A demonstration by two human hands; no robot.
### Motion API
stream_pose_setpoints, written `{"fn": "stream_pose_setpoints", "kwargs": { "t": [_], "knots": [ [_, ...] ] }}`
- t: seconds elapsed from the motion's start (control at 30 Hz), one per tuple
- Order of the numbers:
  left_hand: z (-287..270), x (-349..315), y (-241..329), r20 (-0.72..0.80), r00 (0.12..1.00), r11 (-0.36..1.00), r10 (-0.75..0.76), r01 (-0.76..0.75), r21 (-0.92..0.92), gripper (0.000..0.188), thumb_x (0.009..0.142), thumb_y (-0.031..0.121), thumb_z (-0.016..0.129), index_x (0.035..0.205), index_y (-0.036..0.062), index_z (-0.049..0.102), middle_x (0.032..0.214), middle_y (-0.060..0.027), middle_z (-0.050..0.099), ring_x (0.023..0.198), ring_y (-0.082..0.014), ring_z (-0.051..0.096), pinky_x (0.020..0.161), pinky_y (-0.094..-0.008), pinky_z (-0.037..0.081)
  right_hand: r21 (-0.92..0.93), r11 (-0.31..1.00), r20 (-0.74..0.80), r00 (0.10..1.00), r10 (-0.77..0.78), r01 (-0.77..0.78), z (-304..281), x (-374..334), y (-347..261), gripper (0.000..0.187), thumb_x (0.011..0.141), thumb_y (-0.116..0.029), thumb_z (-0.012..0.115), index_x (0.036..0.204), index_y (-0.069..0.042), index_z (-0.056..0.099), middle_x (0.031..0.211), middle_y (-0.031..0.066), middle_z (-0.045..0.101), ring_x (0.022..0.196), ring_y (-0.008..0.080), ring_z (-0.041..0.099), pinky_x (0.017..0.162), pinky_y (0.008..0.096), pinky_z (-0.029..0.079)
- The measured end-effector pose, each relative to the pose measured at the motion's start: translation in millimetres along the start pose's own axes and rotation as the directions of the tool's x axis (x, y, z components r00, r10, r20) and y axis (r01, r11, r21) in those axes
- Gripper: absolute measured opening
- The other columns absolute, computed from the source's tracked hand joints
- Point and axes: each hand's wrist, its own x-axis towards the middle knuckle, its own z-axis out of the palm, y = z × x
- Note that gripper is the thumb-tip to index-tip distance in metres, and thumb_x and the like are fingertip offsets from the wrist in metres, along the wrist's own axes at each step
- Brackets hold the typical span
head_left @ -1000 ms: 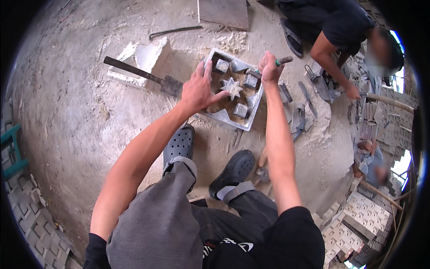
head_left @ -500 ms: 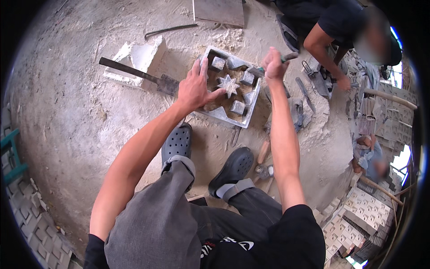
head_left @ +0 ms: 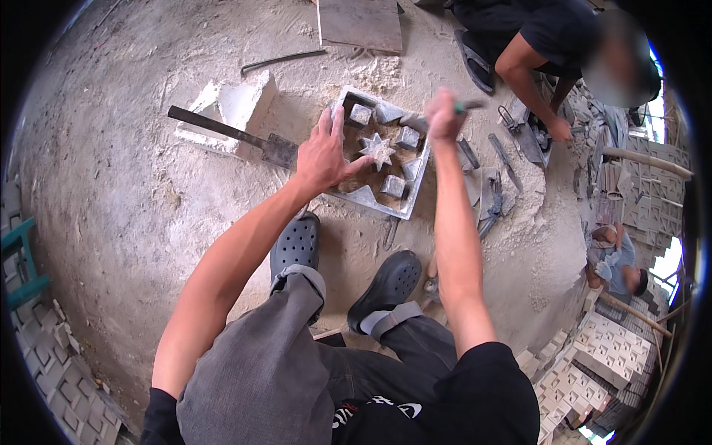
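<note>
Right hand blurred; tool partly hidden inside.

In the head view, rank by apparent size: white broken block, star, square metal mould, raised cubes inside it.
1. Square metal mould
2. White broken block
3. Star
4. Raised cubes, too alike to rank individually

Floor: pale, dusty, beneath and around the grip
Patterned blocks: stacked, right of the grip
Grey blocks: piled left of the grip
Green frame: far left of it
Bright openings: far right of it
</note>
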Motion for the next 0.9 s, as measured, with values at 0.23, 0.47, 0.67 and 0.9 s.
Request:
{"fn": "stream_pose_setpoints", "kwargs": {
  "t": [0.23,0.47,0.67,0.9],
  "knots": [
    [4.4,-5.7,-10.8,-0.029,0.999,1.0,0.015,-0.015,-0.006,0.12,0.075,0.073,0.069,0.154,-0.0032,0.022,0.151,-0.0307,0.034,0.132,-0.0434,0.048,0.097,-0.0471,0.052,0.009,0.997,0.135,0.988,0.07,-0.072,2.7,7.7,-15.5,0.042,0.093,-0.021,0.061,0.055,-0.018,0.043,0.047,-0.0055,0.041,0.039,0.0066,0.037,0.038,0.0271,0.027],
    [4.6,-5.9,-13.6,-0.026,1.0,1.0,0.006,-0.006,-0.008,0.12,0.075,0.073,0.069,0.154,-0.0033,0.021,0.152,-0.0303,0.034,0.132,-0.0431,0.048,0.098,-0.0479,0.052,-0.008,0.987,0.041,0.986,0.163,-0.163,3.1,3.1,3.7,0.047,0.094,-0.023,0.059,0.054,-0.017,0.034,0.048,-0.0056,0.032,0.038,0.0077,0.028,0.039,0.0287,0.022],
    [8.1,-2.9,-7.1,-0.062,0.997,0.999,0.038,-0.039,-0.022,0.12,0.074,0.073,0.069,0.154,-0.0028,0.022,0.152,-0.029,0.035,0.132,-0.043,0.048,0.097,-0.048,0.052,0.061,0.994,0.003,0.996,0.09,-0.09,-25.9,-2.2,12.8,0.047,0.093,-0.024,0.058,0.054,-0.017,0.032,0.048,-0.0049,0.031,0.039,0.0079,0.028,0.039,0.0288,0.02],
    [2.2,-2.1,-6.9,0.001,1.0,1.0,0.002,-0.002,0.0,0.122,0.076,0.075,0.067,0.155,-0.0042,0.018,0.154,-0.0279,0.032,0.134,-0.0427,0.046,0.103,-0.0472,0.048,0.02,0.999,-0.187,0.982,-0.028,0.032,-7.6,-17.1,15.7,0.047,0.091,-0.027,0.06,0.052,-0.016,0.035,0.045,-0.0009,0.04,0.038,0.0102,0.038,0.038,0.0299,0.03]
  ]
}}
